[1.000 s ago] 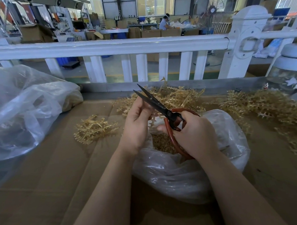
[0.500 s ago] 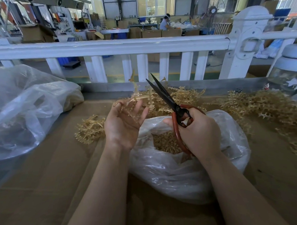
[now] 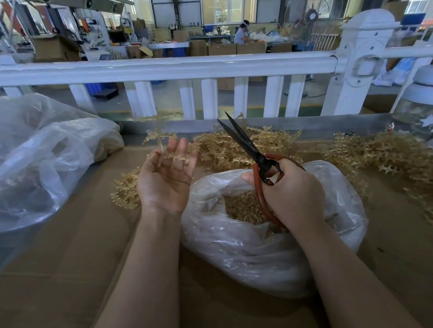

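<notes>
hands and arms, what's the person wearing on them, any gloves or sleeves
Nothing worn that shows. The left hand and right hand are bare, with no gloves, rings or watch in view. The left forearm and right forearm are uncovered down to the bottom edge, so no sleeve shows. A thin dark line crosses the left palm; I cannot tell what it is.

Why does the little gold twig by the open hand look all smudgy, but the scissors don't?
Head view: the gold twig by the left hand is smeared, probably motion blur from a quick move; head view: the scissors in the right hand look crisp; head view: the white railing has pickets that fan outward toward the edges, a wide-angle lens effect.
</notes>
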Motion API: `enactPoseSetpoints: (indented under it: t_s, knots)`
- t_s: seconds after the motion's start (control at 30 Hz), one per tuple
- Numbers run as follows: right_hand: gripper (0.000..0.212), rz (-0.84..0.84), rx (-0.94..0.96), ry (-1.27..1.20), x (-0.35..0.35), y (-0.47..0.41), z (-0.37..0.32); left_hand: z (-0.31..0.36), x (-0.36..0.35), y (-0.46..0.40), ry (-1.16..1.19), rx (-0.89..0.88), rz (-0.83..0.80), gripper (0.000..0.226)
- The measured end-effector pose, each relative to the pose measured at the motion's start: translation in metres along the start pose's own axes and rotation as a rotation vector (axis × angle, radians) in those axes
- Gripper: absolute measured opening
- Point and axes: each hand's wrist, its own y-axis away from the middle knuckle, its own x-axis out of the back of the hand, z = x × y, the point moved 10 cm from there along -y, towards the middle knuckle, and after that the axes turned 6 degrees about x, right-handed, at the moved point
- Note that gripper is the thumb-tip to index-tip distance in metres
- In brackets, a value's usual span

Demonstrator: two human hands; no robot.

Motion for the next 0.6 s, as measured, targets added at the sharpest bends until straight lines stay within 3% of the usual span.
enactPoseSetpoints:
  t_s: [0.13, 0.37, 0.5, 0.6]
  knots:
    - [0.057, 0.002, -0.002, 0.035, 0.001, 0.000, 0.001, 0.030, 0.015, 0.004, 0.074, -0.147, 0.101, 0.034]
    - [0.077, -0.040, -0.028, 0.085, -0.002, 0.000, 0.002, 0.059, 0.051, 0.009, 0.260, -0.278, 0.267, 0.033]
    - [0.067, -0.056, -0.031, 0.127, -0.003, 0.000, 0.004, 0.063, 0.060, 0.013, 0.322, -0.327, 0.310, 0.032]
    - [0.064, -0.060, -0.031, 0.126, -0.004, 0.000, 0.004, 0.068, 0.061, 0.019, 0.222, -0.366, 0.378, 0.031]
